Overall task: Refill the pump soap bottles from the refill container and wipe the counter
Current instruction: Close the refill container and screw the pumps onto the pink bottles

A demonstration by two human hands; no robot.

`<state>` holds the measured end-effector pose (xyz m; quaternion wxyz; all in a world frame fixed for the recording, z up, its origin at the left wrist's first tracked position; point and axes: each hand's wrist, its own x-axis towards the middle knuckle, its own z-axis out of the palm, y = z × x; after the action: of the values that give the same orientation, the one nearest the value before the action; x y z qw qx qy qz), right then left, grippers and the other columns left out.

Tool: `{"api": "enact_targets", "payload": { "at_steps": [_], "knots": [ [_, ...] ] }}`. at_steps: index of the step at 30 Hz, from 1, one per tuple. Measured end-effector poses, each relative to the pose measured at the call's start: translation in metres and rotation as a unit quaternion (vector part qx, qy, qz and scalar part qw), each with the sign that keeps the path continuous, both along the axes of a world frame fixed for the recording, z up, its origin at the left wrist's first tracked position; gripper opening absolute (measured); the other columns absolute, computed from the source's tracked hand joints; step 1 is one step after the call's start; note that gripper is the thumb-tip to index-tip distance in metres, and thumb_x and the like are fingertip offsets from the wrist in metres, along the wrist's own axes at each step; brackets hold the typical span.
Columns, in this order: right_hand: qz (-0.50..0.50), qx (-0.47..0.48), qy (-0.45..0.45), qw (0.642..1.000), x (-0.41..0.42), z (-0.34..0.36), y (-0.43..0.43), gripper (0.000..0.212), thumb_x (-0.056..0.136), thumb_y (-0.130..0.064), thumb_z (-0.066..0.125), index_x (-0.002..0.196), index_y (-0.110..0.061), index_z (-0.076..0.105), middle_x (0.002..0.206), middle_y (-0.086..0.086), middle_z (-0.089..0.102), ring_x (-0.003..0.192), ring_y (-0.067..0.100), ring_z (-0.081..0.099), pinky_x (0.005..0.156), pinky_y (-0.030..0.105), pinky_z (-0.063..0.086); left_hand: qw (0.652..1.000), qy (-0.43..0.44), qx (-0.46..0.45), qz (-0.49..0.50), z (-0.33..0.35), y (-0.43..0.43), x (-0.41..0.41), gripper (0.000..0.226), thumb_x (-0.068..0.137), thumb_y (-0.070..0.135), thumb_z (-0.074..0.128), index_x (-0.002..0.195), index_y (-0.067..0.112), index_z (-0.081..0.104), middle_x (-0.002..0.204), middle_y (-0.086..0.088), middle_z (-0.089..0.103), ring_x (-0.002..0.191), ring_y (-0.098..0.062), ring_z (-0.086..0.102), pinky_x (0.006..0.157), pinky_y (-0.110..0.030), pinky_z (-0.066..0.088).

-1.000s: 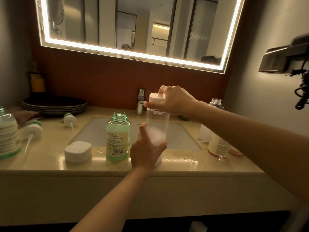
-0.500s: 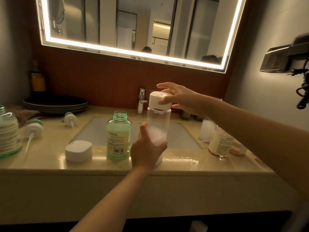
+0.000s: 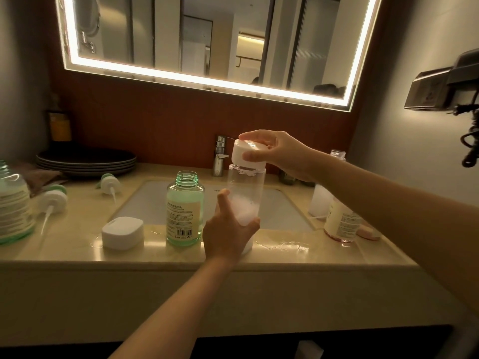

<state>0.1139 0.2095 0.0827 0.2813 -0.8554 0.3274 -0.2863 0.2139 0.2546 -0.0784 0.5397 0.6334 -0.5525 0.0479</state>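
Note:
A tall clear bottle (image 3: 246,189) stands upright on the counter's front edge (image 3: 285,251), with white foam low inside it. My left hand (image 3: 228,230) grips its lower part. My right hand (image 3: 281,152) holds the white cap (image 3: 247,155) on the bottle's mouth, fingers wrapped around its sides. Just left stands an uncapped green bottle (image 3: 185,209) with green liquid and a label. A second white cap (image 3: 122,232) lies on the counter to its left. Two pump heads (image 3: 51,199) (image 3: 109,183) lie further left.
A large green refill bottle (image 3: 13,208) stands at the far left edge. Dark plates (image 3: 85,159) are stacked at the back left. The sink (image 3: 155,200) and tap (image 3: 220,156) are behind the bottles. A pink-liquid bottle (image 3: 340,222) and a frosted bottle (image 3: 320,200) stand right. Water glistens on the counter.
My right hand has shifted its grip round the white cap atop the clear bottle, fingers changing position. My left hand and the bottle have stayed put.

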Motion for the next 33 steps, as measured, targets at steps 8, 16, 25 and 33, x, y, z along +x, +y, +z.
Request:
{"api": "enact_targets", "payload": {
  "at_steps": [8, 16, 25, 33],
  "knots": [
    [-0.089, -0.086, 0.131, 0.984, 0.015, 0.002, 0.003, 0.071, 0.08, -0.057, 0.055, 0.14, -0.028, 0.03, 0.147, 0.004, 0.021, 0.13, 0.027, 0.032, 0.099, 0.034, 0.038, 1.0, 0.005, -0.003, -0.006, -0.001, 0.001, 0.0, 0.079, 0.072, 0.044, 0.073, 0.131, 0.01, 0.032, 0.118, -0.009, 0.056, 0.092, -0.026, 0.06, 0.068, -0.022, 0.041],
    [-0.109, -0.155, 0.077, 0.979, 0.019, 0.002, 0.008, 0.058, 0.079, -0.039, 0.068, 0.127, -0.013, 0.047, 0.115, 0.003, 0.054, 0.095, 0.013, 0.052, 0.066, 0.014, 0.044, 1.0, 0.006, -0.005, -0.009, 0.0, 0.001, 0.001, 0.079, 0.072, 0.044, 0.072, 0.126, 0.022, 0.019, 0.116, -0.008, 0.056, 0.091, -0.026, 0.06, 0.067, -0.022, 0.038],
    [-0.061, -0.06, 0.012, 0.996, 0.008, 0.005, 0.007, 0.051, 0.082, -0.027, 0.067, 0.127, -0.014, 0.046, 0.112, 0.001, 0.054, 0.093, 0.009, 0.053, 0.064, 0.01, 0.046, 1.0, 0.009, -0.002, -0.007, -0.002, -0.001, 0.001, 0.078, 0.071, 0.042, 0.074, 0.13, 0.012, 0.032, 0.117, -0.007, 0.056, 0.089, -0.026, 0.061, 0.066, -0.023, 0.039],
    [-0.074, -0.102, -0.066, 0.99, 0.006, -0.012, 0.007, 0.056, 0.083, -0.025, 0.066, 0.131, -0.007, 0.047, 0.123, 0.007, 0.055, 0.102, 0.013, 0.054, 0.074, 0.014, 0.049, 1.0, 0.004, 0.0, -0.005, -0.003, -0.002, 0.001, 0.076, 0.072, 0.042, 0.072, 0.129, 0.012, 0.032, 0.117, -0.007, 0.056, 0.089, -0.027, 0.061, 0.066, -0.024, 0.037]
  ]
}}
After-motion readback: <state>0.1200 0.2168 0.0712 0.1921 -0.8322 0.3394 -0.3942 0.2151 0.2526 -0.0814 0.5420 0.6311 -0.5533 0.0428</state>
